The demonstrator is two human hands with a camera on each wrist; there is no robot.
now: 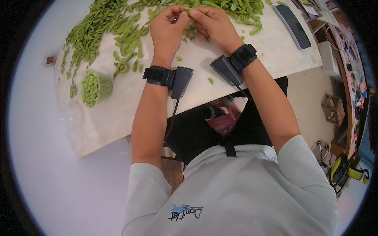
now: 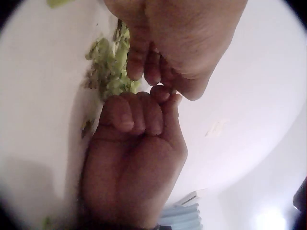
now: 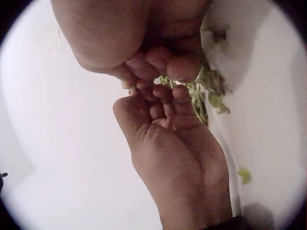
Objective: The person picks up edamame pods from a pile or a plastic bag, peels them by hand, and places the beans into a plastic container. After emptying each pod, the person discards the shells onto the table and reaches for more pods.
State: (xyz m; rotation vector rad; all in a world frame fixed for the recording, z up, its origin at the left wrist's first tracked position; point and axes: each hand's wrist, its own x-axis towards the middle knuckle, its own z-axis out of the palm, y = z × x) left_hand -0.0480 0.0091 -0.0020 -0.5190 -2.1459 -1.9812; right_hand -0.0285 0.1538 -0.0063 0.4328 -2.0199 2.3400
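At the far side of the table, both hands meet fingertip to fingertip over a small green soybean pod [image 1: 187,12], mostly covered by the fingers. My left hand [image 1: 168,33] pinches it between thumb and forefinger, the other fingers curled in. From the other side my right hand [image 1: 217,28] pinches the same pod, its remaining fingers loosely bent. Below the hands lies a small heap of green husks [image 2: 112,64], also visible in the right wrist view. A clear cup of shelled green beans [image 1: 90,88] stands to the left, nearer the table's edge.
A large spread of green pods [image 1: 92,33] covers the back left of the table [image 1: 130,102], with more pods [image 1: 242,10] at the back right. A phone [image 1: 293,26] lies near the right edge. Small green scraps [image 1: 210,80] dot the near side.
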